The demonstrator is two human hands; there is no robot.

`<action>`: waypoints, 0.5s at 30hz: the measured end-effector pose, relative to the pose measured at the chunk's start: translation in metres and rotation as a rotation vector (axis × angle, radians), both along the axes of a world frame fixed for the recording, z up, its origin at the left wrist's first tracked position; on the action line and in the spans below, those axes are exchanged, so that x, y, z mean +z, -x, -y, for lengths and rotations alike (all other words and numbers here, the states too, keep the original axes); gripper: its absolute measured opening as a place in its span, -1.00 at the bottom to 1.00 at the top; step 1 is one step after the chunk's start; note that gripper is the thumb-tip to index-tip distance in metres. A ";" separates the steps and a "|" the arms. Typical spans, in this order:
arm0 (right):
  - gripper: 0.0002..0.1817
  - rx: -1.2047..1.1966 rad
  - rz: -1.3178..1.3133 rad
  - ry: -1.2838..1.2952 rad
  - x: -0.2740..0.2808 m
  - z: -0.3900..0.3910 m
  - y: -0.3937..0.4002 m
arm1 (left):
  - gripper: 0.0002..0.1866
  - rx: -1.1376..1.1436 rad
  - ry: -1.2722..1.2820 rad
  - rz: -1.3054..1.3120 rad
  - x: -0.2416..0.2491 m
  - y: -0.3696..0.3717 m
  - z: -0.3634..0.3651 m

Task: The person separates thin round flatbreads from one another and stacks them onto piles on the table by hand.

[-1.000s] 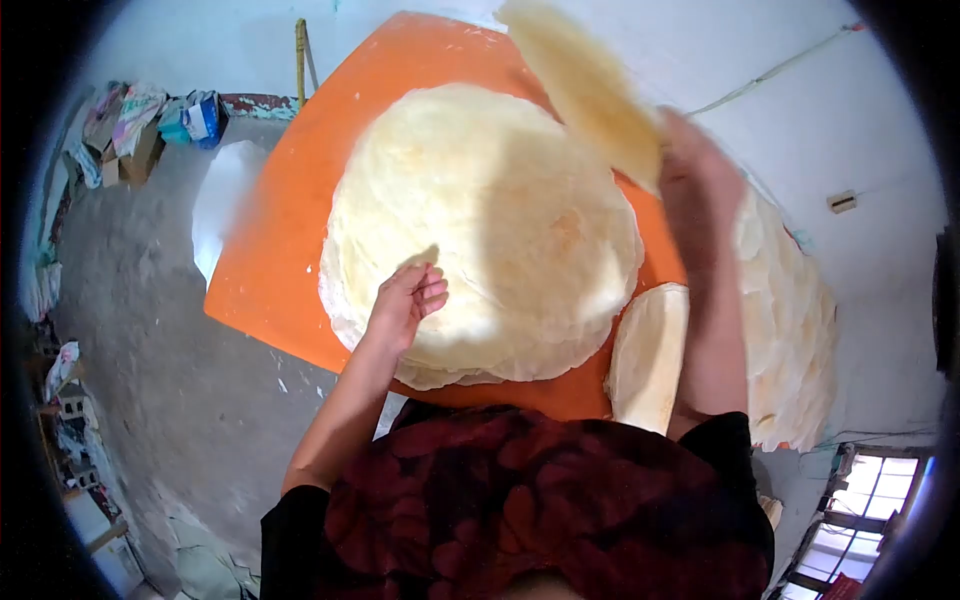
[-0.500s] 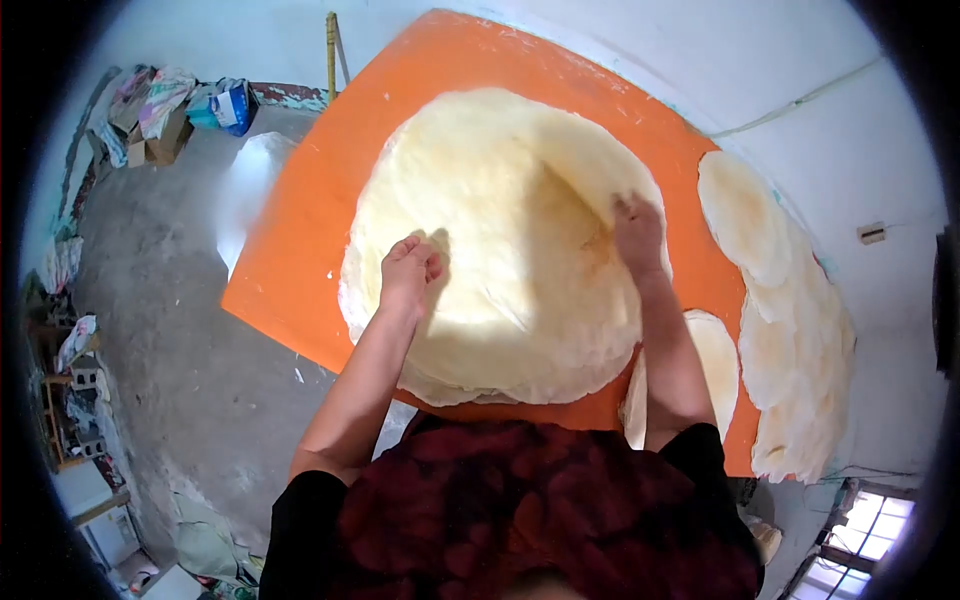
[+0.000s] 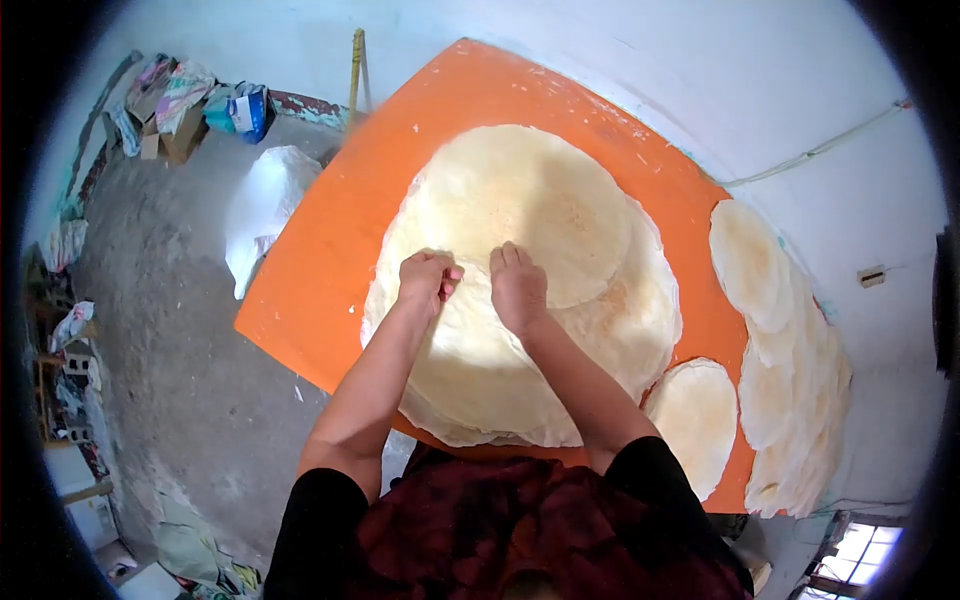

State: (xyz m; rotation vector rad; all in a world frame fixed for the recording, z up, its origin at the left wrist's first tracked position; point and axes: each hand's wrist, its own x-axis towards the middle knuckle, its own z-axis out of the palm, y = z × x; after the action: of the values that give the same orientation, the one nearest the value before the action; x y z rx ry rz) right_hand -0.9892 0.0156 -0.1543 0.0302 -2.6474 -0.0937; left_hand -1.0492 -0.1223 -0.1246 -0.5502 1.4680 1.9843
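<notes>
An orange table [image 3: 330,250] is filling the middle of the frame, running from the upper centre down to the lower right. On it a wide stack of flatbreads [image 3: 600,330] is lying at the centre, roughly round, with no marked long axis. A smaller top flatbread [image 3: 530,200] is resting on the stack's upper part, its near edge being met just beyond the fingertips. Both hands are being pressed down side by side at that edge: the left hand [image 3: 425,280] with fingers curled narrow, perhaps pinching the sheet, and the right hand [image 3: 517,285] with fingers together and bent. Neither is clearly nearer. More loose flatbreads [image 3: 775,330] are overlapping along the right of the frame. What the fingertips are gripping underneath cannot be told, and the stack's lower edge is being cut off by the arms.
</notes>
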 end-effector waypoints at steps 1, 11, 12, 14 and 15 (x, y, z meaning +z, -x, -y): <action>-0.78 0.005 0.049 0.039 0.003 -0.001 -0.001 | -0.97 0.020 -0.005 -0.030 -0.006 0.002 0.000; -0.80 -0.013 0.270 0.315 0.018 -0.009 0.000 | -0.88 0.102 0.102 -0.086 -0.006 0.022 0.009; -0.81 -0.010 0.271 0.353 0.019 -0.011 0.000 | -0.93 0.058 0.128 -0.068 -0.006 0.028 0.010; -0.83 0.006 0.275 0.423 0.023 -0.013 -0.001 | -0.97 -0.042 0.128 -0.009 -0.011 0.041 0.012; -0.83 0.015 0.277 0.455 0.026 -0.014 -0.001 | -0.99 -0.093 0.128 0.020 -0.012 0.044 0.011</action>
State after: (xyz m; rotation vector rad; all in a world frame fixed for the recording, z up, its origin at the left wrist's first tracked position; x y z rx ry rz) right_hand -0.9881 0.0298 -0.1281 -0.0949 -2.8765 0.5549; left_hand -1.0928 -0.1335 -0.1370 -0.5436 1.5878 1.8176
